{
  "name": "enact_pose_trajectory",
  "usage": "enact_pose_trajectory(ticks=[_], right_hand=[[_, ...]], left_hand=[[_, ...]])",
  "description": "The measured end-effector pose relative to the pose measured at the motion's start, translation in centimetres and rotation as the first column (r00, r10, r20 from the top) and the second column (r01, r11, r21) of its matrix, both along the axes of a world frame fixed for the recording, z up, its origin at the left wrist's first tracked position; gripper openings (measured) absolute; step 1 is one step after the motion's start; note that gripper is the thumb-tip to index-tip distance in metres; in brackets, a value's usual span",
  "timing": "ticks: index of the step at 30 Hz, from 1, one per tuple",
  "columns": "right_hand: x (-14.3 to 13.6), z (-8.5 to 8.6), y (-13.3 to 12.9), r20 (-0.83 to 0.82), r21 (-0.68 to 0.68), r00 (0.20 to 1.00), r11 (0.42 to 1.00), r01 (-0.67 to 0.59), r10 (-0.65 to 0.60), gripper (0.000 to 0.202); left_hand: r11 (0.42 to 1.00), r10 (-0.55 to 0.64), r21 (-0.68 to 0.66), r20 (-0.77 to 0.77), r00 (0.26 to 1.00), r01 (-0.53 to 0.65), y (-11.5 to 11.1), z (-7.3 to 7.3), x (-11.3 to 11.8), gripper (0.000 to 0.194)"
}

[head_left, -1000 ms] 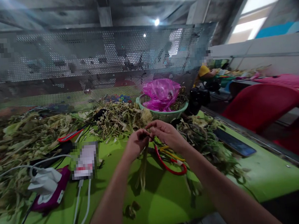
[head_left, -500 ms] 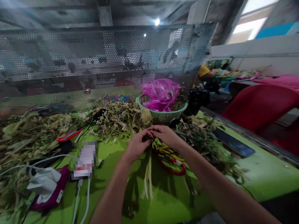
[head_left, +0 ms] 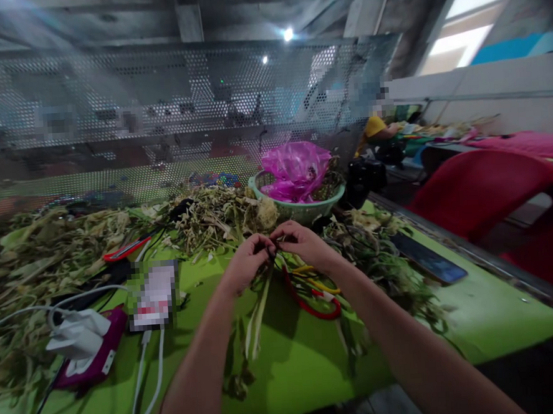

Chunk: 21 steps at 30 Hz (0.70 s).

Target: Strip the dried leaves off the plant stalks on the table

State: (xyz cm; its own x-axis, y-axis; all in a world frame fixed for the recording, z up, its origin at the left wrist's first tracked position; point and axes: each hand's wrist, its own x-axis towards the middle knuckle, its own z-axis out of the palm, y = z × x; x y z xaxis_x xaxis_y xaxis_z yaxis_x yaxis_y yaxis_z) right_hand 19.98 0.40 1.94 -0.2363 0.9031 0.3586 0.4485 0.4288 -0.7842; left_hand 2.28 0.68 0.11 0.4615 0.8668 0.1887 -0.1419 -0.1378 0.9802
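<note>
Frame centre: pale stalks (head_left: 259,314), upper ends hidden at the fingers of the left hand (head_left: 249,260); dark matter (head_left: 272,253) beside the right hand (head_left: 303,243) is too small to identify. Mid-left: phone (head_left: 154,295), screen pixelated; leaf heap (head_left: 39,243), cut off by the left edge. Upper right: yellow-clad person (head_left: 374,126), head pixelated; right side, red chair (head_left: 484,188), cut off by the edge; bottom, both forearms (head_left: 195,362) cut off.

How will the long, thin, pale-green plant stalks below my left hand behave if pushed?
The long, thin, pale-green plant stalks probably weigh little, being slim strands. They'd likely bend, since they're long and narrow. Their lower ends sit apart, so they might spread rather than slide together.
</note>
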Motion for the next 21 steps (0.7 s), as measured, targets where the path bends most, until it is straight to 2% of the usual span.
enact_pose_trajectory(ticks=[4, 11, 16, 21], right_hand=[[-0.1, 0.0, 0.0, 0.100, 0.132, 0.995, 0.991, -0.017, 0.003, 0.016], [-0.6, 0.8, -0.8, 0.297, 0.355, 0.946, 0.935, 0.016, -0.129, 0.008], [-1.2, 1.4, -1.5, 0.387, 0.418, 0.882, 0.903, 0.093, -0.270, 0.007], [-1.3, 1.1, -1.5, 0.444, 0.422, 0.855, 0.904, 0.064, -0.268, 0.019]], left_hand=[[0.998, 0.029, -0.048, 0.009, 1.000, -0.028, 0.1, -0.1, 0.0, 0.020], [0.994, 0.091, -0.069, 0.015, 0.996, -0.090, 0.3, -0.4, -0.1, 0.016], [0.989, 0.130, -0.074, -0.003, 0.992, -0.129, 0.4, -0.4, -0.1, 0.013], [0.994, 0.096, -0.051, -0.001, 0.995, -0.096, 0.3, -0.4, -0.2, 0.012]])
